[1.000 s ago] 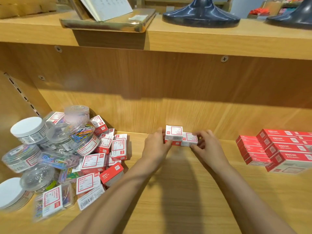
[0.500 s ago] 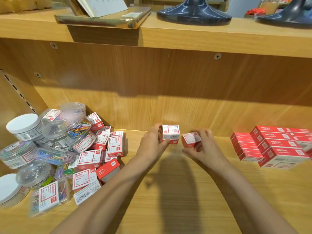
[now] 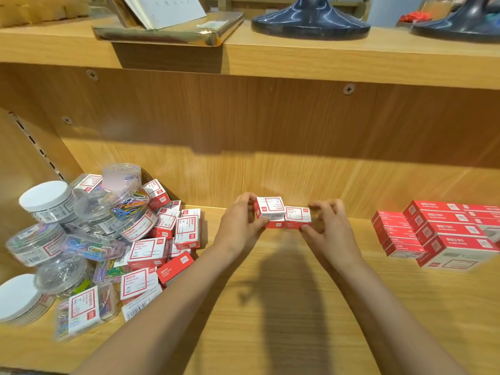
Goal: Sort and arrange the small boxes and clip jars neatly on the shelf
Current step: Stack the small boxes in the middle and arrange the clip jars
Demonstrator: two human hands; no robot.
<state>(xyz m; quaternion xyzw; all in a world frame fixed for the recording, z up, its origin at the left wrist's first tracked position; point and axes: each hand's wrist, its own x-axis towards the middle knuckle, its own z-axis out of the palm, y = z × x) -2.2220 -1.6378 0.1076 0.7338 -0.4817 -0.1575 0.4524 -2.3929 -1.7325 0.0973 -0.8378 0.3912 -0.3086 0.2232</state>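
Three small red-and-white paper-clip boxes sit in a cluster at the back middle of the wooden shelf (image 3: 297,307), close to its back panel: a top box (image 3: 270,207) stacked on a lower box (image 3: 274,224), and a right-hand box (image 3: 297,216) touching them on the shelf surface. The left hand (image 3: 239,226) grips the stacked pair, thumb at the front and fingers curled over the back. The right hand (image 3: 328,228) pinches the right-hand box at its right end, its fingers bent over the top. Each box has a white face with a red border and a drawn paper clip; the print on these three is too small to read. To the left lies a jumbled heap of the same boxes (image 3: 147,251), several of which read "PAPER CLIPS" beside Chinese characters and a small red brand tag I cannot make out. Mixed into the heap are clear clip jars (image 3: 130,209) of coloured clips, a jar of silver clips (image 3: 61,276), white-lidded jars (image 3: 47,201) and flat clear cases of coloured clips (image 3: 84,311) with red-framed labels. Well apart to the right, longer red boxes (image 3: 443,231) stand in a neat stacked block, their white lettering blurred. On the upper shelf (image 3: 297,60) rest an open booklet on a brassy tray (image 3: 167,28) and two dark glossy flared bases (image 3: 311,20)
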